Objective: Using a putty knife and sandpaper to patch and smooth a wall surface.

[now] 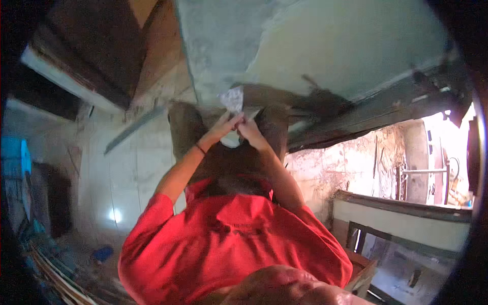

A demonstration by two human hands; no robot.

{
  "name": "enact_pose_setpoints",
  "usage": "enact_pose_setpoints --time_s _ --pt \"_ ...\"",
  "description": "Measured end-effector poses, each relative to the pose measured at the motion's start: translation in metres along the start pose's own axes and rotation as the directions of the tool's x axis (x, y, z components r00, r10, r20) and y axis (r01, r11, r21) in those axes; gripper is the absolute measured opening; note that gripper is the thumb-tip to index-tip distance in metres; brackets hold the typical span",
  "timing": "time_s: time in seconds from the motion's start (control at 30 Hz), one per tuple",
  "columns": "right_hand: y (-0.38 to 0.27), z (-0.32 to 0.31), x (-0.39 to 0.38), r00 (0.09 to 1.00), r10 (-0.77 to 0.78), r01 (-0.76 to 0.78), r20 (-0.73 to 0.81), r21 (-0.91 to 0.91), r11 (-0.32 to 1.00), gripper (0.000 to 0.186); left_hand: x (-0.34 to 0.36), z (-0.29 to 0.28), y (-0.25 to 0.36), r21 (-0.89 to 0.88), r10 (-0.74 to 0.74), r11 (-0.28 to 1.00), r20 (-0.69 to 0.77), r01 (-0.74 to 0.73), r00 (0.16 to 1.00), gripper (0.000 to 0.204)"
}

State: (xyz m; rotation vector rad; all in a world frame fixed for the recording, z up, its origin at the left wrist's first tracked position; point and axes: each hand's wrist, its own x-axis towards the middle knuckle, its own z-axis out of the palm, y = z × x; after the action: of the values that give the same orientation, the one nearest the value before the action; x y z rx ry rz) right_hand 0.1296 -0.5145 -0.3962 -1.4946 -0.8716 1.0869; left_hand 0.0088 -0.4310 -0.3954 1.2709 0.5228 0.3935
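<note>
My left hand (222, 127) and my right hand (248, 130) meet above my lap, between my knees. Both are closed, their fingertips together at the base of a crumpled whitish, shiny sheet (233, 99). It stands out beyond the fingers toward the far side; whether it is plastic or foil I cannot make out. Some fingers are hidden behind others. Just under the hands, a pale rounded shape (230, 140) shows between my legs.
A worn pale-green surface (315, 40) spreads ahead of my knees. Along its right side runs a dark, uneven edge (345, 124) with a dark lump (328, 100) near it. Brown panels (96, 46) rise at far left, over pale tiled floor (109, 168). A ledge (406, 203) stands at right.
</note>
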Motion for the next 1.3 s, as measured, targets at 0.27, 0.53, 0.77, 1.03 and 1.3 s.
enact_pose_setpoints --time_s 0.27,0.53,0.77,1.03,1.3 --pt "0.051 -0.012 0.049 0.978 0.173 -0.198 0.114 0.268 0.943 0.021 0.064 -0.032 -0.068 -0.272 -0.171 0.950 -0.050 0.152 0.984 0.032" --pt "0.060 -0.012 0.061 0.961 0.276 -0.236 -0.034 0.423 0.875 0.006 0.064 -0.033 -0.064 -0.344 -0.259 0.911 -0.050 0.227 0.964 0.034" --pt "0.067 -0.008 0.066 0.975 0.212 -0.166 -0.066 0.418 0.893 0.008 0.065 -0.035 -0.047 -0.243 -0.140 0.962 -0.055 0.123 0.989 0.030" --pt "0.064 -0.006 0.072 0.983 0.171 -0.140 -0.065 0.341 0.930 0.014 0.073 -0.038 -0.045 -0.261 -0.109 0.961 -0.066 0.088 0.992 0.026" --pt "0.069 -0.010 0.076 0.992 0.118 -0.098 -0.045 0.316 0.944 0.016 0.073 -0.037 -0.033 -0.162 -0.077 0.985 -0.151 0.053 0.986 0.024"
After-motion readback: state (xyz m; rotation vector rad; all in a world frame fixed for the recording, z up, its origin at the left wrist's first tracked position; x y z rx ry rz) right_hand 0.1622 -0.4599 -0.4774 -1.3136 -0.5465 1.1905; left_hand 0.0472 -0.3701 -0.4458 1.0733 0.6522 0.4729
